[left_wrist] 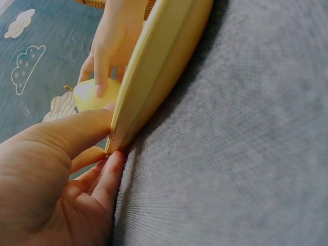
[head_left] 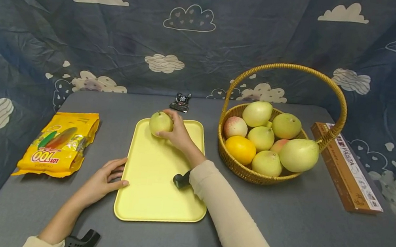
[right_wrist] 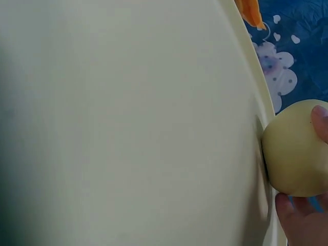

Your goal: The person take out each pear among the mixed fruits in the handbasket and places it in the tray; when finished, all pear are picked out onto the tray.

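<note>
Nearest: left hand [head_left: 102, 182] pinching the left rim of a yellow tray [head_left: 158, 175]. Mango candy bag [head_left: 56, 141] lying to the left; wicker basket [head_left: 243, 172] of fruit to the right. Farther up — right hand [head_left: 180, 134] grasping a pear [head_left: 159, 124] at the tray's far left corner, contact with tray unclear. Beyond — small black packet [head_left: 180, 103].

- I see the right hand [head_left: 178, 132] grip a green fruit [head_left: 159, 124] over the yellow tray [head_left: 159, 187].
- The left hand [head_left: 105, 177] holds the tray's left edge.
- I see a wicker basket [head_left: 241, 170] to the right.
</note>
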`<state>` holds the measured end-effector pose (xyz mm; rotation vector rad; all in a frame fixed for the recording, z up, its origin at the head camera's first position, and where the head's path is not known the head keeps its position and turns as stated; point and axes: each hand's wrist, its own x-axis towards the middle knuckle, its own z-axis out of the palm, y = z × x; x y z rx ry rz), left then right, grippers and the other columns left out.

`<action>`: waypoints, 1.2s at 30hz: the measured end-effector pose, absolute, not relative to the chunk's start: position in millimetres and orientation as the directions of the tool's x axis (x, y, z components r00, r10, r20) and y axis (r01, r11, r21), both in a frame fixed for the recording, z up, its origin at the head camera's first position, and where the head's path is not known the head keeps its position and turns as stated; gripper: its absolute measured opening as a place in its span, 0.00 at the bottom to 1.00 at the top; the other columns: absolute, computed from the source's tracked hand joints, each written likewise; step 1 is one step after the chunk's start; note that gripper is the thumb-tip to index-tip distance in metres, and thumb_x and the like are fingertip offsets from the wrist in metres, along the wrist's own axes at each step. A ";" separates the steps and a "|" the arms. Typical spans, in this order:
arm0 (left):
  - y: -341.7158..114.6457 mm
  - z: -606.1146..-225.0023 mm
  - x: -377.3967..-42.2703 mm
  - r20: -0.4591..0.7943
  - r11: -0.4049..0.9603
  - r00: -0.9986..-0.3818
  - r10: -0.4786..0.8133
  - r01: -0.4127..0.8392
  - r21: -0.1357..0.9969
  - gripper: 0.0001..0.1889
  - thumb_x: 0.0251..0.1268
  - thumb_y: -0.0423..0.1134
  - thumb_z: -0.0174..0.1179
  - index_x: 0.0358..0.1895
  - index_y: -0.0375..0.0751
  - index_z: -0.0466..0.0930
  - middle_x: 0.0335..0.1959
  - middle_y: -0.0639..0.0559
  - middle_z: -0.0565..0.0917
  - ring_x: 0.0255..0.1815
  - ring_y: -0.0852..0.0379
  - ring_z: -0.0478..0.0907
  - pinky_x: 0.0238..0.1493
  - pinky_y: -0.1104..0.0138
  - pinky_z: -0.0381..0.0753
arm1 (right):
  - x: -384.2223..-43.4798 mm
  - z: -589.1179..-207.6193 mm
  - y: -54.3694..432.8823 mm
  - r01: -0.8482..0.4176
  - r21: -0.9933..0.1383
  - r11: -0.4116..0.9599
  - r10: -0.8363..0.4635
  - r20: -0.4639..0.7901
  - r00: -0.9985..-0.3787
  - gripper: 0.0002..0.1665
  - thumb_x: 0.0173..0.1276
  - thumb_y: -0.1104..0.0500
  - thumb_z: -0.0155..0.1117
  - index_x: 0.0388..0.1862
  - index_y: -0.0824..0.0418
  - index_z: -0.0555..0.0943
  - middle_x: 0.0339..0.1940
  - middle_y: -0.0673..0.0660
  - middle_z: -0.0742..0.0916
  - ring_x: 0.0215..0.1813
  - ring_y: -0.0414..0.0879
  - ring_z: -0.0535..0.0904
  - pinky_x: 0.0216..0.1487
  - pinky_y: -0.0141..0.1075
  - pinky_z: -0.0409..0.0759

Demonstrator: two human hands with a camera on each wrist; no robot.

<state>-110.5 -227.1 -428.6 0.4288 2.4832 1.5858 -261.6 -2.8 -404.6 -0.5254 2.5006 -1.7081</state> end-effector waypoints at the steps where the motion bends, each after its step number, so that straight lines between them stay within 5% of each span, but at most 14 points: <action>1: -227.1 -428.5 -110.5 0.015 0.395 -0.945 0.325 0.151 0.906 0.37 0.56 0.35 0.62 0.66 0.31 0.54 0.61 0.36 0.58 0.57 0.43 0.63 0.54 0.72 0.71 | -262.2 -404.4 -3.3 -0.238 -0.913 0.332 -0.315 0.131 -0.940 0.43 0.49 0.63 0.72 0.63 0.51 0.63 0.59 0.59 0.65 0.57 0.52 0.66 0.57 0.45 0.68; 15: -227.7 -429.5 -109.4 0.032 0.409 -0.946 0.321 0.169 0.897 0.37 0.56 0.35 0.62 0.67 0.31 0.54 0.61 0.36 0.58 0.57 0.43 0.63 0.55 0.64 0.71 | -247.2 -383.5 7.4 -0.304 -0.898 0.319 -0.350 0.186 -0.918 0.37 0.61 0.52 0.63 0.66 0.56 0.59 0.64 0.55 0.63 0.65 0.48 0.57 0.64 0.43 0.60; 20: -226.7 -430.8 -109.7 0.036 0.428 -0.947 0.319 0.178 0.886 0.37 0.56 0.36 0.62 0.67 0.31 0.54 0.61 0.36 0.58 0.57 0.43 0.63 0.55 0.61 0.70 | -224.6 -357.4 26.1 -0.472 -0.843 0.259 -0.420 0.342 -0.841 0.32 0.65 0.52 0.58 0.64 0.61 0.62 0.62 0.54 0.67 0.64 0.46 0.58 0.64 0.43 0.59; 26: -226.9 -431.5 -111.3 0.027 0.409 -0.947 0.320 0.164 0.898 0.37 0.56 0.35 0.62 0.66 0.30 0.54 0.61 0.36 0.58 0.57 0.44 0.63 0.55 0.67 0.71 | -190.3 -332.4 66.7 -0.643 -0.738 0.204 -0.445 0.515 -0.732 0.32 0.60 0.59 0.63 0.62 0.63 0.64 0.60 0.56 0.70 0.63 0.45 0.62 0.64 0.40 0.60; 32: -227.7 -431.2 -111.9 0.027 0.399 -0.946 0.324 0.163 0.902 0.36 0.56 0.35 0.62 0.66 0.30 0.54 0.61 0.36 0.58 0.57 0.43 0.63 0.54 0.71 0.70 | -159.7 -318.6 117.7 -0.737 -0.625 0.258 -0.400 0.625 -0.670 0.40 0.49 0.59 0.73 0.60 0.63 0.66 0.57 0.57 0.72 0.60 0.49 0.64 0.63 0.43 0.61; 36: -227.8 -430.9 -111.6 0.025 0.398 -0.945 0.326 0.161 0.903 0.36 0.56 0.34 0.62 0.66 0.30 0.54 0.61 0.35 0.58 0.57 0.43 0.63 0.54 0.71 0.70 | -137.6 -303.7 144.1 -0.777 -0.571 0.263 -0.301 0.717 -0.629 0.42 0.50 0.52 0.72 0.57 0.74 0.66 0.54 0.66 0.73 0.59 0.52 0.65 0.62 0.42 0.61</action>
